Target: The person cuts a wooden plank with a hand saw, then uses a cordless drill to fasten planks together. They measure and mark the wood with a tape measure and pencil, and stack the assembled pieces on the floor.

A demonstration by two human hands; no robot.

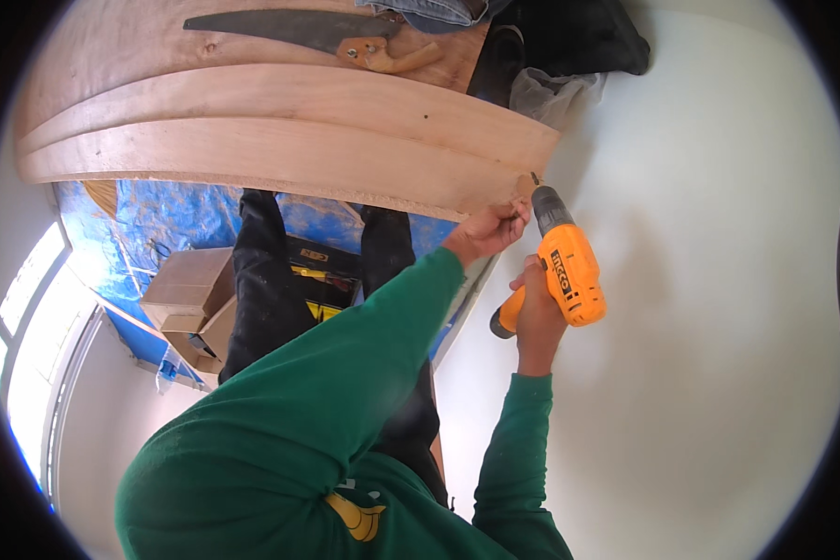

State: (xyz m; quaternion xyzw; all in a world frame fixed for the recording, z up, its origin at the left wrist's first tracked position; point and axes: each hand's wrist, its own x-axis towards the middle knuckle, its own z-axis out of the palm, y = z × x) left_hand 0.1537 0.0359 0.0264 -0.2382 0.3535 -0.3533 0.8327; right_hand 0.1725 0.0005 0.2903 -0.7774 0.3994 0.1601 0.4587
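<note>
An orange and black cordless drill (575,273) is held by its grip in my right hand (538,313), its bit pointing away from me toward the board's right corner. My left hand (488,230) is by the near right corner of a pale wooden board (289,154), just left of the drill's chuck. Its thumb and fingers are pinched together, and whatever is between them is too small to make out. The drill bit (536,178) shows beside the board's end; whether it touches the wood I cannot tell.
A handsaw (345,42) with a wooden handle lies on the boards behind. Dark cloth (579,37) and a clear plastic bag (546,98) are at the far right. A white wall (709,308) rises on the right. Below are a blue tarp (196,210) and a cardboard box (189,289).
</note>
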